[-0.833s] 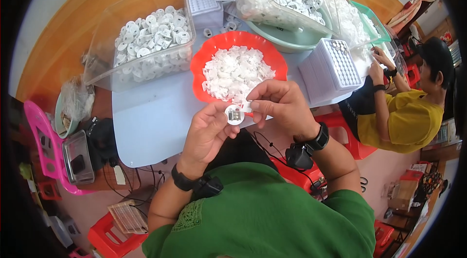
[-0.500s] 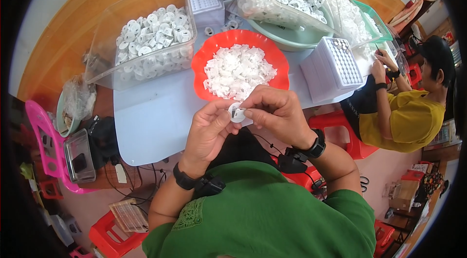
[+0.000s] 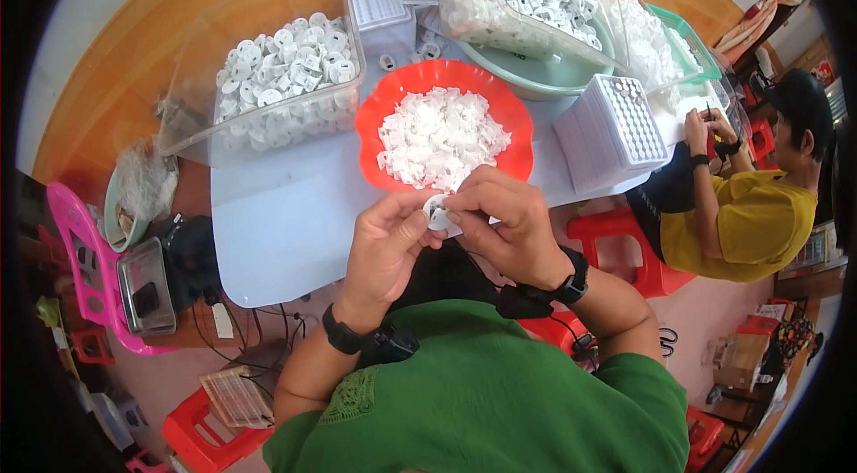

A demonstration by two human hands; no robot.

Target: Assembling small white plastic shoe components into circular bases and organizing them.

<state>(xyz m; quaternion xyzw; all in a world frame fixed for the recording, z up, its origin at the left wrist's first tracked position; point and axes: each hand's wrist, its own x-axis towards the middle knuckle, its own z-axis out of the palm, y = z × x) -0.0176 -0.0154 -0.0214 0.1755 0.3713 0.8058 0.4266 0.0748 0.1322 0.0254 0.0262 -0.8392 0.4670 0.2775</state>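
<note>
Between the thumb and fingers of my left hand (image 3: 387, 245) is a white round plastic part (image 3: 436, 214) with a dark slot in its middle. My right hand (image 3: 509, 221) is closed in a pinch against the part's right side, its thumb and forefinger touching it. Whatever lies between those right fingertips is hidden. Both hands are over the table's near edge, just below a red wavy-rimmed bowl (image 3: 371, 128) heaped with small translucent white plastic pieces (image 3: 442, 136).
A clear bin (image 3: 201, 136) of similar round white parts stands at back left. Another tilted clear bin (image 3: 478, 13) rests over a pale green basin (image 3: 536, 85). Stacked white trays (image 3: 594, 141) stand right of the bowl. A co-worker (image 3: 745, 214) in yellow sits at far right.
The right fingers have moved further over the round part's face and cover more of it. The part has turned slightly. The view has shifted a little.
</note>
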